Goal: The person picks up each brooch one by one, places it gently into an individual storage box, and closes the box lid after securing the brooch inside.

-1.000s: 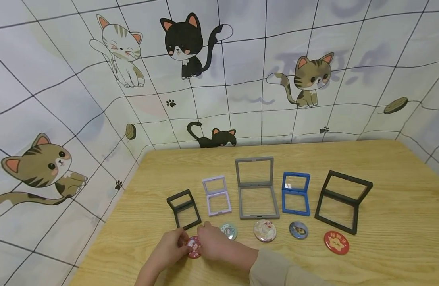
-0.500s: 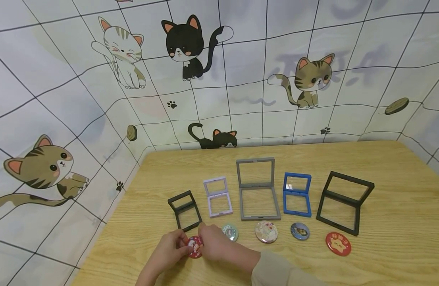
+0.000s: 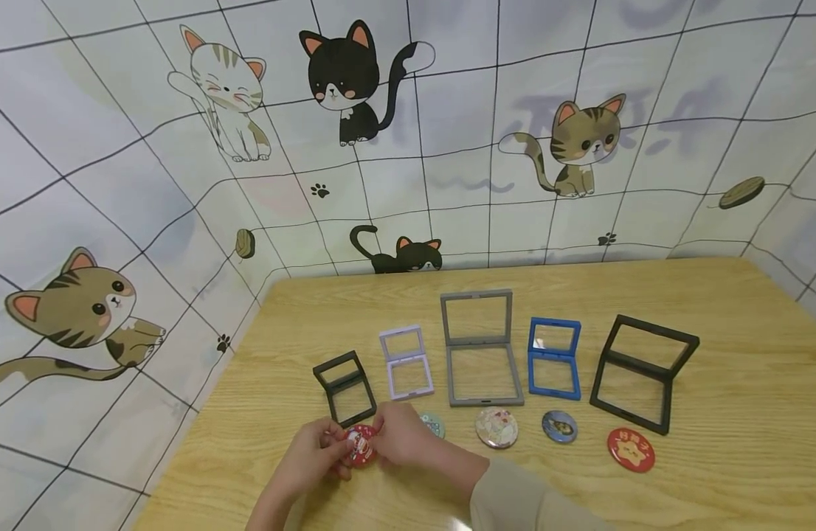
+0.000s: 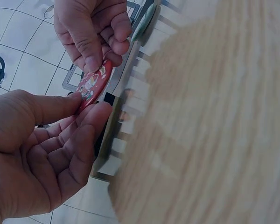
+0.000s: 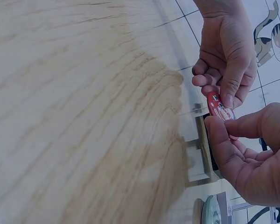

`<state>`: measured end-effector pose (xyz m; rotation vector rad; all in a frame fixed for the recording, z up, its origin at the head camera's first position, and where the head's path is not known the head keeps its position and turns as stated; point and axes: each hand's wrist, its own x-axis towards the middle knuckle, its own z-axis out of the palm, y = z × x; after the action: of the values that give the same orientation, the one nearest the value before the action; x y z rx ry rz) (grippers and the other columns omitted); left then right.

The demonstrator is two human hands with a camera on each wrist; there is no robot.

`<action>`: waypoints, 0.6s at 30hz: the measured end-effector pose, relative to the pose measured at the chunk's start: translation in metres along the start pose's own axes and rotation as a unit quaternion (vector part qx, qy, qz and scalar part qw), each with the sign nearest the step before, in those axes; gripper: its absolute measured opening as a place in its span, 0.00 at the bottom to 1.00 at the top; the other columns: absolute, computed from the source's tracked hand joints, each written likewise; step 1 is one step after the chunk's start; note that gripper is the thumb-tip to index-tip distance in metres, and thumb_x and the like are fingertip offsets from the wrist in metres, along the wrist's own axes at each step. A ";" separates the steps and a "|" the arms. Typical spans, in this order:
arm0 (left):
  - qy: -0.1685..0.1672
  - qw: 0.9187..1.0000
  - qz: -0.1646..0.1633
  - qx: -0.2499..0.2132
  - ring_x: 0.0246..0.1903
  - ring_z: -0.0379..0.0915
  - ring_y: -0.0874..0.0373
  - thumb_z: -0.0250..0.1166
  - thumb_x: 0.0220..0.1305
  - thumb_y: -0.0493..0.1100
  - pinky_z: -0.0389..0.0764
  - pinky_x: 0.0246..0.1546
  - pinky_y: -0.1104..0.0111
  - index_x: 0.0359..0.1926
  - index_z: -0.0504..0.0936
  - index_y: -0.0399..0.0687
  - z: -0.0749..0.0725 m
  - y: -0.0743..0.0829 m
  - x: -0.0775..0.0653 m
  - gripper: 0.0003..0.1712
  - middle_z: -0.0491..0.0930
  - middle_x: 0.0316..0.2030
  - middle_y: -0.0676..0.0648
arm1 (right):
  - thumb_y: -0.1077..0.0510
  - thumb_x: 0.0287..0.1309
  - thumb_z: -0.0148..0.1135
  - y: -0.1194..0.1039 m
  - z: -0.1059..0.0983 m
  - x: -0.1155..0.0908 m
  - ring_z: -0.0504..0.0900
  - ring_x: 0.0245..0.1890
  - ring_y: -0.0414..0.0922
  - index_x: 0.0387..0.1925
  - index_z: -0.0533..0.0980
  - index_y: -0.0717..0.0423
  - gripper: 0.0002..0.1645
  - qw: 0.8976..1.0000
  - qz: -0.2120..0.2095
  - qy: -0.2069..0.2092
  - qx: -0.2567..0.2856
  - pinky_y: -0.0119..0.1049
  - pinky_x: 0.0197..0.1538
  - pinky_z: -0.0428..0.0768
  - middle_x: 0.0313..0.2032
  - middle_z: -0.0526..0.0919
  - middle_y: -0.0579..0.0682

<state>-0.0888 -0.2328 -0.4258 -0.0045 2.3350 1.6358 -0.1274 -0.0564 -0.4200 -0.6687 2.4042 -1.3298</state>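
Observation:
A round red button badge (image 3: 360, 447) with a printed cartoon picture is held up off the table between both hands. My left hand (image 3: 313, 451) pinches its left edge, thumb on the printed face and fingers behind. On the opposite edge, my right hand (image 3: 403, 436) pinches it the same way. The left wrist view shows the badge (image 4: 94, 86) tilted, with both thumbs on its front. Just beyond the hands stands a small black hinged frame (image 3: 348, 394), opened up. A teal badge (image 3: 433, 425) lies partly hidden behind my right hand.
Further right are open hinged frames: lilac (image 3: 408, 376), grey (image 3: 482, 404), blue (image 3: 554, 358) and large black (image 3: 630, 361). In front of them lie a pale badge (image 3: 496, 428), a blue badge (image 3: 559, 426) and a red star badge (image 3: 631, 450). A cat-print wall covering (image 3: 461, 221) borders the table.
Both hands have raised the red badge from the tabletop and tilted it. The right hand has shifted slightly up and now covers more of the teal badge.

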 end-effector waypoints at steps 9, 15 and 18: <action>0.061 0.998 -0.018 -0.020 0.19 0.78 0.52 0.57 0.62 0.36 0.77 0.20 0.67 0.37 0.67 0.29 0.000 0.009 0.005 0.12 0.79 0.20 0.43 | 0.71 0.50 0.59 0.000 -0.004 0.010 0.79 0.12 0.49 0.24 0.69 0.66 0.06 0.991 0.029 0.003 0.131 0.30 0.17 0.74 0.11 0.77 0.54; 0.109 0.992 -0.037 -0.049 0.18 0.78 0.54 0.56 0.61 0.35 0.77 0.20 0.68 0.36 0.68 0.26 0.002 0.014 0.012 0.11 0.79 0.20 0.42 | 0.71 0.50 0.59 0.001 -0.006 0.020 0.79 0.13 0.50 0.22 0.71 0.67 0.06 0.984 0.042 0.032 0.172 0.33 0.19 0.77 0.12 0.77 0.56; 0.139 0.987 -0.053 -0.063 0.17 0.77 0.56 0.56 0.61 0.35 0.76 0.19 0.71 0.36 0.70 0.26 0.003 0.013 0.015 0.11 0.78 0.19 0.44 | 0.71 0.49 0.60 0.001 -0.005 0.024 0.79 0.12 0.47 0.21 0.72 0.68 0.06 0.979 0.052 0.047 0.194 0.33 0.20 0.77 0.13 0.77 0.56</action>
<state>-0.1049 -0.2232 -0.4188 -0.4006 2.3720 1.8261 -0.1503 -0.0652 -0.4188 -0.3750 2.1188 -1.7494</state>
